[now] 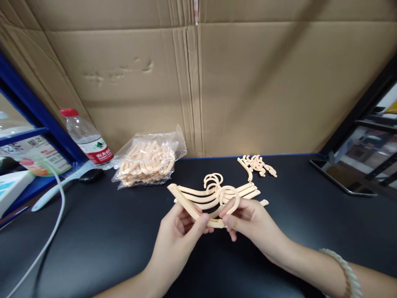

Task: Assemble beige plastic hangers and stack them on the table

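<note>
Just on the wearer's side of the hanger stack [200,200], two bare hands meet over a cream-coloured arm piece [184,201]. The left hand [178,236] has thumb and fingers closed on its length, its far end angled up to the left of the stack. The right hand [252,219] pinches a curved hook piece [238,200] between thumb and fingers, right against the other end of the arm piece; whether the two are joined cannot be told. The hook piece stands partly in front of the stack.

Beyond the stack and to its left lies a clear bag [149,159] full of similar parts, with a red-capped bottle [88,138] farther left. Beyond the stack to its right sit a loose arm piece [246,169] and a small pile of hooks [256,164]. Well to the stack's right, a dark flat device [343,178] rests on the black table [310,219].
</note>
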A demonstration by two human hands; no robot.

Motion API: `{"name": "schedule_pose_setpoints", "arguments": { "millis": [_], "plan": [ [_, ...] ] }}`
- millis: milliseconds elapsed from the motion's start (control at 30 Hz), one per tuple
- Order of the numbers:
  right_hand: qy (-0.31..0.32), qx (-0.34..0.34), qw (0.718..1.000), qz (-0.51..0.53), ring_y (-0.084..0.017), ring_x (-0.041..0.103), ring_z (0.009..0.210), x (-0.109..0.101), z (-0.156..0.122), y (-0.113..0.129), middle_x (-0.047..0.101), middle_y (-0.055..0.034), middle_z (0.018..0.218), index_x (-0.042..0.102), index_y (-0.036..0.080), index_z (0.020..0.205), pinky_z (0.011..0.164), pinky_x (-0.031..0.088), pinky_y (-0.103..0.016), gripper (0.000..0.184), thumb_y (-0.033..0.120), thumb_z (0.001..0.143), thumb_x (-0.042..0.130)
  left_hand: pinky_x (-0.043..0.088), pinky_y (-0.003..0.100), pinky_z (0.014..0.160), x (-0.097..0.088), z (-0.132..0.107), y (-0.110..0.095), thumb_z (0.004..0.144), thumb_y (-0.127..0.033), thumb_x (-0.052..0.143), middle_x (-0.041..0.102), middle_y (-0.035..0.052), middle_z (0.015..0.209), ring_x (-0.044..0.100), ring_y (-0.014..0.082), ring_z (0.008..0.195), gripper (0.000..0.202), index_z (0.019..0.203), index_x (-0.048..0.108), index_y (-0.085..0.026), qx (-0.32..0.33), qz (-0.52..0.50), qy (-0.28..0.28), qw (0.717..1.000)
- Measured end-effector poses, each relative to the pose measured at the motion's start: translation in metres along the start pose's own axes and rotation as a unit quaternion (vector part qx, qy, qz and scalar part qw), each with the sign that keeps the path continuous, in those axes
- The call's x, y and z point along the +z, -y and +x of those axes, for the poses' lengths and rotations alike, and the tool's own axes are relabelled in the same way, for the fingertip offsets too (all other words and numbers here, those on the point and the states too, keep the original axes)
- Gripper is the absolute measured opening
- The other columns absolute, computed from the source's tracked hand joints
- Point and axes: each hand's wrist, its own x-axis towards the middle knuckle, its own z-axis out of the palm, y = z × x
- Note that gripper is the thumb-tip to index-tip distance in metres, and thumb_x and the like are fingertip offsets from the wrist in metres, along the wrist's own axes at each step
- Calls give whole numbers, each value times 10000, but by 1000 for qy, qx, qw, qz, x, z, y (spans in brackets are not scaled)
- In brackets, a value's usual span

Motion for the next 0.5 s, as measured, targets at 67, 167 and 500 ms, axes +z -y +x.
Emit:
{"name": "schedule_pose_setpoints", "arguments": {
  "millis": [67, 167, 500],
  "plan": [
    [18, 6, 1000, 1, -123, 574, 584, 4, -2, -4, 635, -34, 735, 658, 143, 793, 455, 488, -198, 247, 371, 785, 753, 556, 235, 612, 4, -1, -1, 736, -307, 753, 657, 2, 725, 647, 149, 645, 225, 807, 593, -166, -14, -19, 36, 999],
    [37, 12, 999, -11, -146, 609, 609, 7, -2, -6, 632, -30, 707, 641, 147, 816, 485, 504, -214, 259, 385, 798, 740, 533, 227, 629, 6, -2, -1, 704, -290, 781, 644, -3, 681, 632, 141, 642, 228, 742, 599, -159, -36, -34, 79, 996],
    [7, -240, 703, -670, -249, 520, 885, -126, 58, 44, 600, -111, 974, 700, 209, 1019, 762, 461, -387, 304, 84, 885, 458, 533, 216, 750, 0, 0, 1, 683, -286, 823, 704, 65, 846, 647, 141, 750, 281, 890, 734, -117, -165, -103, 39, 980]
  ]
}}
